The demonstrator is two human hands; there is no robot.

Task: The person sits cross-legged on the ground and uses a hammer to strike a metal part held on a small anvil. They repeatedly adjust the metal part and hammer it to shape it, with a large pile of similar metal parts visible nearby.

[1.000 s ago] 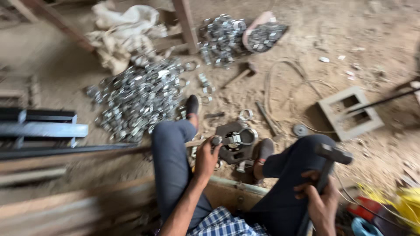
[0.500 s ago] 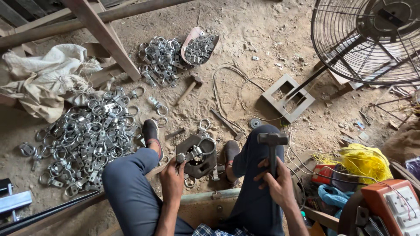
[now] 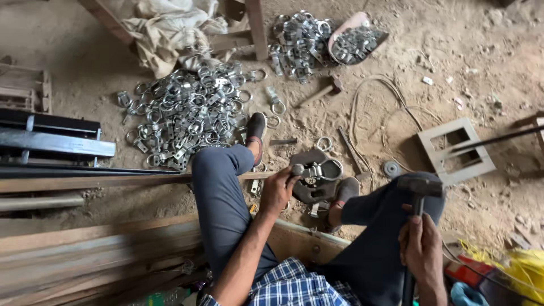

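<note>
Your left hand [image 3: 277,190] pins a metal clamp [image 3: 317,170] on the dark block [image 3: 311,190] between your feet, at the frame's centre. Your right hand [image 3: 422,249] grips a hammer [image 3: 419,187], head raised over your right knee. It looks like the striking step; a blow needs clear aim, with your left fingers close to the target. Clamp piles [image 3: 187,116] lie upper left, a cord [image 3: 368,107] and concrete block [image 3: 456,150] to the right.
</note>
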